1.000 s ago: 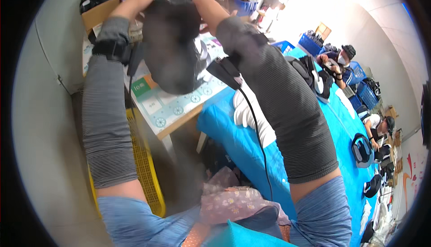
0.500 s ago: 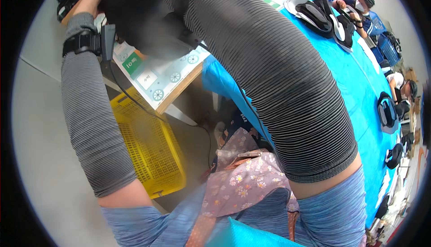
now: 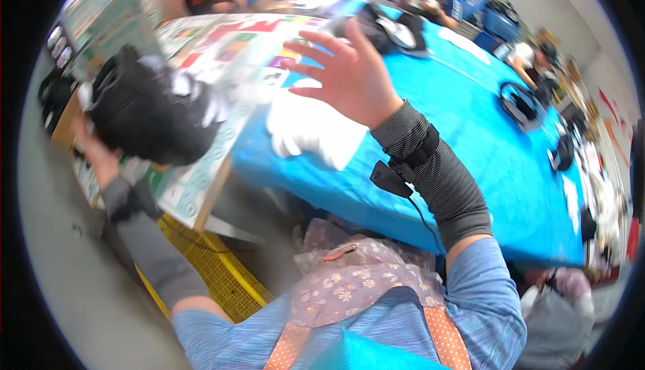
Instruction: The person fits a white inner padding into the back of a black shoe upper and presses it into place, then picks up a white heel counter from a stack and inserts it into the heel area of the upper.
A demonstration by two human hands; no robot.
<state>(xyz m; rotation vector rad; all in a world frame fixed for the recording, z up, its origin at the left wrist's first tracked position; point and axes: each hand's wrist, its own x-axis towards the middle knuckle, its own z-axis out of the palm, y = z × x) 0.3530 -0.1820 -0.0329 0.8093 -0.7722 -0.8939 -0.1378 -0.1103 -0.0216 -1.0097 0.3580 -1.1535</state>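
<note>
My right hand (image 3: 349, 74) is raised above the blue-covered table (image 3: 430, 101), its fingers spread and nothing in them. Below it lie white, soft-looking pieces (image 3: 312, 128) near the table's front edge. On the left, my left hand (image 3: 97, 151) is against the near left side of a bulky black fabric bundle (image 3: 151, 114) with white bits. Motion blur smears this bundle, so its kind is unclear. The left fingers are blurred and partly hidden, and whether they grip it cannot be told. Next to them is a brown cardboard piece (image 3: 65, 122).
A printed, coloured table top (image 3: 181, 192) with a wooden edge adjoins the blue cover. Beneath it stands a yellow plastic basket (image 3: 222, 262). Black and grey pieces (image 3: 393, 30) lie farther back. Co-workers sit or stand along the far side, near blue crates (image 3: 500, 24).
My right hand has come away from the black bundle, swinging right and opening over the blue table. My left hand has shifted lower in the view, staying by the bundle. The view has swung too.
</note>
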